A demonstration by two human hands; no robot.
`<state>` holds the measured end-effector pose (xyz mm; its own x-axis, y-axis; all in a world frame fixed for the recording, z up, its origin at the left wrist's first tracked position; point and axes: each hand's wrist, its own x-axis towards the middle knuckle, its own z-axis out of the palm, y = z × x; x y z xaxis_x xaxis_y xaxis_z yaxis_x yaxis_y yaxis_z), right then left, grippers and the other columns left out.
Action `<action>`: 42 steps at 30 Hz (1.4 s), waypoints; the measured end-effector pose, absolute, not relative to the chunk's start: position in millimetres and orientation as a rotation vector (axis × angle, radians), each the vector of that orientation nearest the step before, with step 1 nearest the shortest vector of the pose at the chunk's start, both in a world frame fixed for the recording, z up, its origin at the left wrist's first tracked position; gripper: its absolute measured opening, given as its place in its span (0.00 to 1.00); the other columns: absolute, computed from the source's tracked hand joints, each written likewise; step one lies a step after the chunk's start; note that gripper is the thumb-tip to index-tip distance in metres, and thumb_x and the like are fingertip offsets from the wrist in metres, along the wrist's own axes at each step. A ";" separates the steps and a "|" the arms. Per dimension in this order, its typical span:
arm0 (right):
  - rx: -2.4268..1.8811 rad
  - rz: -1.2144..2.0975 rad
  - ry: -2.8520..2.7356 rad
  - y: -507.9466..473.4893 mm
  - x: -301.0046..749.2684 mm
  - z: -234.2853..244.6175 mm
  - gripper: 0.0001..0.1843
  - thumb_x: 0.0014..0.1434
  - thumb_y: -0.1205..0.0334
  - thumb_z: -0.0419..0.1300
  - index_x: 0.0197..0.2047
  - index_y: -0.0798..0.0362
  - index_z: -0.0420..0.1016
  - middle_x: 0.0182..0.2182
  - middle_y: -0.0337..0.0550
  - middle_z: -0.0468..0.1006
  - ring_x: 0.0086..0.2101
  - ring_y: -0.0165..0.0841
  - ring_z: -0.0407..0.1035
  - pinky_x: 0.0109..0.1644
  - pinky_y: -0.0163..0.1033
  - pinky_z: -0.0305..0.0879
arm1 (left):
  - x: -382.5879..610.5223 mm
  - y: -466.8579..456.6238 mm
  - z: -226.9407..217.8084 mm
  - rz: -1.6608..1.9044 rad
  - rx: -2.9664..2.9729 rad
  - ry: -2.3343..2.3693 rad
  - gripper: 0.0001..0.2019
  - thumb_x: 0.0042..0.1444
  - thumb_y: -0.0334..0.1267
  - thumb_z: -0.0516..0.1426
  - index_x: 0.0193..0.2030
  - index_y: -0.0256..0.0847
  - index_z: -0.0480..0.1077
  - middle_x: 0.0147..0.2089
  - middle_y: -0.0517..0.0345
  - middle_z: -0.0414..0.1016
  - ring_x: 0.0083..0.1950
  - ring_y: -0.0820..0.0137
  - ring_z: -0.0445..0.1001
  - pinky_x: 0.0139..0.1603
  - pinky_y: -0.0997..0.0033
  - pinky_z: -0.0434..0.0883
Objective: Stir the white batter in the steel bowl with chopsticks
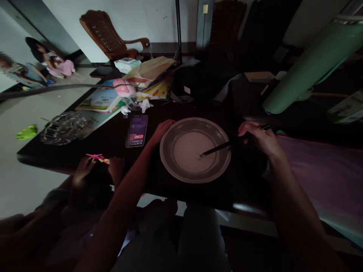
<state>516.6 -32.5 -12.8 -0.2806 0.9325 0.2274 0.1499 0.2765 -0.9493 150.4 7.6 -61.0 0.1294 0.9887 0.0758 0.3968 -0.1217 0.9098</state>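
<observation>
A round metal basin [195, 177] stands on the dark table, with a pale, milky liquid [187, 151] in its bottom. My left hand [161, 130] holds the basin at its far left rim; its fingertips are partly hidden there. Over on the right, my right hand [259, 136] is closed round dark chopsticks [217, 148]. They slant down to the left across the rim, and their tips dip into the liquid near the middle. The room is dim, so I cannot make out whether the sticks touch the bottom.
Left of the basin lie a lit phone [137, 130], a glass dish [65, 128] and books [99, 101]. Another person's hands [116, 168] hold a pink and yellow toy [98, 156] at the table edge. A green cylinder [309, 68] leans in from the right.
</observation>
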 end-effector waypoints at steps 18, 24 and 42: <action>-1.042 1.096 -1.841 -39.6 498.4 -8.6 0.19 0.62 0.44 0.58 0.31 0.49 0.80 0.22 0.38 0.74 0.28 0.32 0.69 0.35 0.38 0.64 | 150.8 6.6 -60.3 0.977 1.647 1.384 0.17 0.61 0.44 0.48 0.41 0.36 0.74 0.45 0.51 0.79 0.50 0.64 0.73 0.53 0.69 0.69; -1.064 0.969 -1.646 -30.0 520.1 -12.6 0.20 0.60 0.44 0.59 0.26 0.48 0.78 0.19 0.37 0.70 0.23 0.31 0.66 0.30 0.39 0.61 | 150.9 5.5 -60.4 0.973 1.654 1.393 0.18 0.61 0.45 0.48 0.41 0.36 0.74 0.45 0.51 0.79 0.49 0.64 0.73 0.52 0.68 0.69; -1.018 1.128 -1.871 -38.4 501.7 -7.2 0.20 0.61 0.43 0.59 0.30 0.49 0.80 0.23 0.39 0.73 0.26 0.32 0.68 0.33 0.39 0.63 | 152.4 4.0 -59.2 0.975 1.611 1.406 0.17 0.61 0.42 0.48 0.42 0.35 0.74 0.45 0.50 0.78 0.48 0.65 0.73 0.52 0.69 0.69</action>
<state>501.7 -38.4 -7.2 -0.4331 0.8845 0.1734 0.2595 0.3065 -0.9158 152.4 4.0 -59.2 0.0975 0.9935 0.0582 0.4032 -0.0928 0.9104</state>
